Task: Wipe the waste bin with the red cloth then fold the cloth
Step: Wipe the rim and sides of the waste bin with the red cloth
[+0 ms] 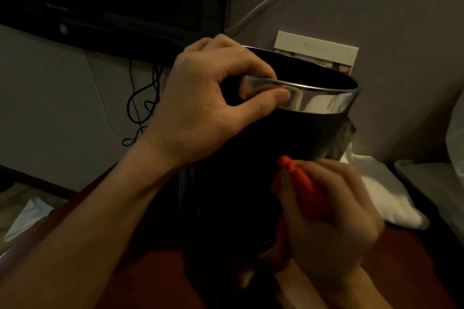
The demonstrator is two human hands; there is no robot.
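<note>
A black waste bin (238,158) with a shiny silver rim band stands upright on a dark red table. My left hand (208,105) grips the rim at its near left side, thumb on the outside of the band and fingers curled over the edge. My right hand (326,228) holds the bunched red cloth (303,190) and presses it against the bin's lower right wall. The hand is slightly blurred. Part of the cloth is hidden inside my palm.
A dark TV screen (113,0) hangs on the wall at upper left, with black cables (143,103) dangling below it. A white box (316,50) stands behind the bin. White crumpled fabric (386,193) lies to the right on the dark red table (155,271).
</note>
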